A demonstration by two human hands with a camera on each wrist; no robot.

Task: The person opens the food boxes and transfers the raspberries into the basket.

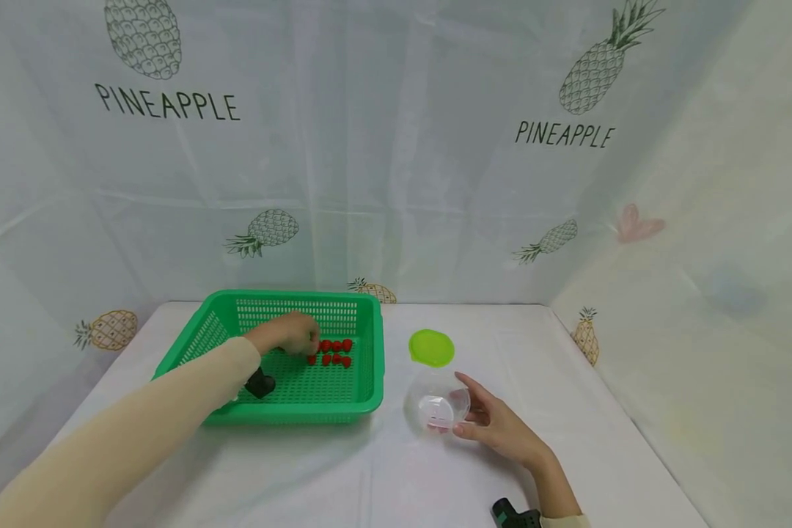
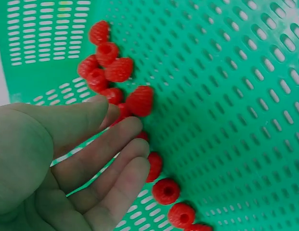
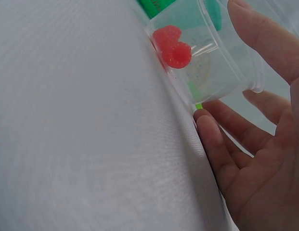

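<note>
My left hand point(image 1: 295, 334) reaches down into the green plastic basket point(image 1: 367, 392), over rows of raspberries point(image 1: 336, 358). In the left wrist view, its thumb and index fingertips are close together right at the raspberries point(image 2: 140, 100), the other fingers loosely bent. Whether a berry is pinched between them I cannot tell. On the table to the right, my right hand point(image 1: 500, 429) holds a clear plastic cup point(image 1: 417, 405), thumb on the near side and fingers around the far side. Two raspberries point(image 3: 176, 55) show low in the cup in the right wrist view.
A bright green round lid point(image 1: 432, 347) lies on the white-covered table point(image 1: 521, 345) behind the cup. A white sheet printed with pineapples point(image 1: 396, 154) hangs behind the table. The basket's raised walls surround my left hand.
</note>
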